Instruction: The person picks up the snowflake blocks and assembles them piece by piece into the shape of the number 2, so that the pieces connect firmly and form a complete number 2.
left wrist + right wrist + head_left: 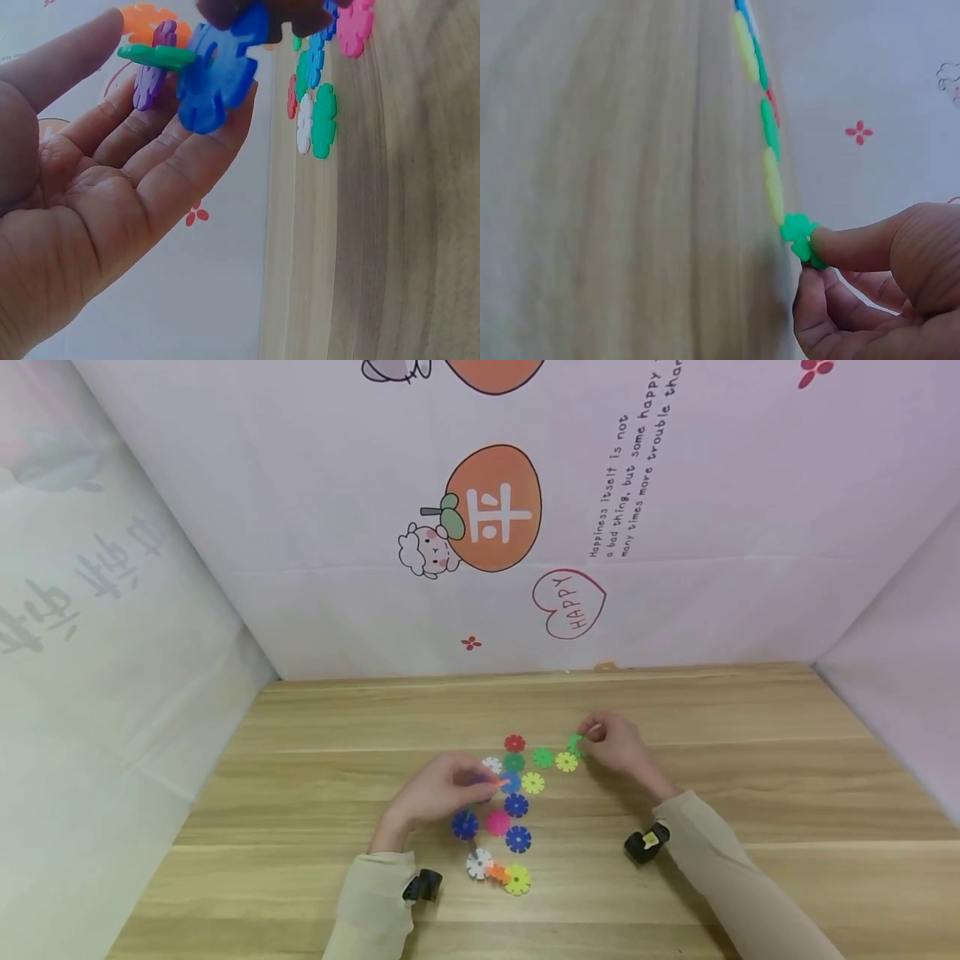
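My left hand (pixel 438 789) pinches an orange notched plastic disc (pixel 146 24) at one end of a linked chain. In the left wrist view, a purple disc (pixel 150 82), a green disc (pixel 154 56) and a blue disc (pixel 217 75) follow it, interlocked at angles. Farther down the chain, a white disc (pixel 479 864), another orange disc (pixel 497 872) and a yellow disc (pixel 517 880) show in the head view. My right hand (pixel 617 745) pinches a bright green disc (pixel 801 236) between thumb and fingers, right beside a yellow-green disc (pixel 566 762).
Loose discs lie on the wooden table (pixel 300 827) between the hands: a red disc (pixel 514 743), a green disc (pixel 542 757), a pink disc (pixel 498 822) and several others. A printed white cloth (pixel 337 527) rises behind the table, with more cloth at both sides.
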Tool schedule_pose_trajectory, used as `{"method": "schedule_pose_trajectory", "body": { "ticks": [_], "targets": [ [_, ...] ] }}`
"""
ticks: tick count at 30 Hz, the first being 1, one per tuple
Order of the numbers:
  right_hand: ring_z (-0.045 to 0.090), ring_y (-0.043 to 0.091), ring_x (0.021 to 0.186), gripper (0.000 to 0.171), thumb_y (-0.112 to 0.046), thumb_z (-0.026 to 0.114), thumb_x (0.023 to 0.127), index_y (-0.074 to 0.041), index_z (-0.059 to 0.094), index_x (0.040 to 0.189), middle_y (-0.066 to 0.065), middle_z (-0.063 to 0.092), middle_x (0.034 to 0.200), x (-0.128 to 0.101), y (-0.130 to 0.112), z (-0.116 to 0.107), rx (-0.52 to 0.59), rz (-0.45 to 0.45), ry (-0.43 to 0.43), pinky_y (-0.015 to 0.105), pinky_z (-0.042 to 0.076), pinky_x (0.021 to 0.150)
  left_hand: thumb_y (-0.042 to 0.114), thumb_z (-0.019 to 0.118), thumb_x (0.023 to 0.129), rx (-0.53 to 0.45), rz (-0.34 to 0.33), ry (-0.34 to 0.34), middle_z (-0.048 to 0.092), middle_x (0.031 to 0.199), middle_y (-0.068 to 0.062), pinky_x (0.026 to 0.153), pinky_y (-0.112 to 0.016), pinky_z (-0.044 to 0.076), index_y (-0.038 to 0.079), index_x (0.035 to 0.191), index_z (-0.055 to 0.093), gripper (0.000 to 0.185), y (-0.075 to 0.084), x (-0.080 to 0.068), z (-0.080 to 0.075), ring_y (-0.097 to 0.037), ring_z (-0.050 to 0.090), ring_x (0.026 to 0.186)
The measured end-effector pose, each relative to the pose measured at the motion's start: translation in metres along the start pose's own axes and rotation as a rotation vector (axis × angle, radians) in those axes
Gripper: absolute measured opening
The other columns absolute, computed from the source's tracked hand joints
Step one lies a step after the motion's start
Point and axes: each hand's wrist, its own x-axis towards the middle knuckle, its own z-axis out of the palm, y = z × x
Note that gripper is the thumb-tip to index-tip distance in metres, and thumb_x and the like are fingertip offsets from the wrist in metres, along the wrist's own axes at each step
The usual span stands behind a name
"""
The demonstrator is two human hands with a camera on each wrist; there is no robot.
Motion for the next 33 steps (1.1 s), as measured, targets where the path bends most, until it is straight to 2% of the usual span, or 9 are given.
{"method": "schedule_pose_trajectory", "body": {
  "ticks": [4,7,11,15,21,27,33],
  "targets": [
    [0.059,0.018,0.072,0.013,-0.006,0.067,0.086,0.001,0.065,0.097,0.012,0.067,0.084,-0.008,-0.008,0.001,0.022,-0.051,0.022,0.028,0.048,0.059,0.015,0.062,0.094,0.007,0.0,0.0,0.069,0.102,-0.011,0.086,-0.035,0.053,0.002,0.105,0.069,0.019,-0.001,0.001,0.001,-0.014,0.065,0.091],
    [0.062,0.018,0.071,0.016,-0.008,0.066,0.088,0.002,0.066,0.1,0.012,0.068,0.086,-0.017,-0.02,0.004,0.086,-0.074,0.017,0.03,0.052,0.059,0.016,0.062,0.094,0.009,-0.002,0.001,0.069,0.101,-0.01,0.084,-0.035,0.053,0.002,0.105,0.069,0.019,-0.001,0.002,0.002,-0.013,0.065,0.088],
    [0.067,0.027,0.074,0.018,-0.006,0.064,0.089,0.006,0.065,0.102,0.015,0.069,0.089,-0.03,-0.039,0.009,0.23,-0.102,-0.037,0.038,0.058,0.064,0.02,0.063,0.094,0.02,-0.001,0.008,0.07,0.098,-0.008,0.082,-0.035,0.053,0.003,0.104,0.07,0.021,0.0,0.003,0.003,-0.012,0.065,0.084],
    [0.067,0.039,0.076,0.018,-0.004,0.064,0.089,0.008,0.064,0.103,0.016,0.07,0.085,-0.04,-0.051,0.017,0.363,-0.139,-0.11,0.044,0.058,0.067,0.021,0.063,0.094,0.018,-0.005,0.017,0.07,0.096,-0.005,0.082,-0.035,0.053,0.003,0.103,0.07,0.021,0.001,0.004,0.004,-0.011,0.066,0.084],
    [0.066,0.043,0.076,0.019,0.0,0.062,0.09,0.011,0.061,0.106,0.018,0.069,0.084,-0.047,-0.057,0.023,0.498,-0.143,-0.208,0.048,0.057,0.069,0.02,0.064,0.093,-0.014,-0.002,0.034,0.07,0.099,-0.005,0.085,-0.036,0.053,0.004,0.104,0.07,0.021,0.001,0.005,0.006,-0.013,0.066,0.09],
    [0.064,0.047,0.078,0.02,0.001,0.062,0.09,0.01,0.061,0.108,0.02,0.069,0.085,-0.049,-0.059,0.024,0.511,-0.15,-0.219,0.047,0.057,0.07,0.017,0.065,0.092,-0.028,0.015,0.043,0.07,0.101,-0.011,0.085,-0.036,0.053,0.003,0.103,0.07,0.019,0.002,0.006,0.008,-0.015,0.067,0.092],
    [0.066,0.043,0.079,0.022,-0.002,0.064,0.089,0.008,0.061,0.109,0.018,0.069,0.088,-0.051,-0.06,0.024,0.48,-0.184,-0.234,0.044,0.058,0.07,0.016,0.066,0.091,-0.076,0.017,0.06,0.07,0.104,-0.01,0.088,-0.039,0.053,0.005,0.103,0.07,0.017,0.002,0.006,0.01,-0.02,0.066,0.099]
  ]
}}
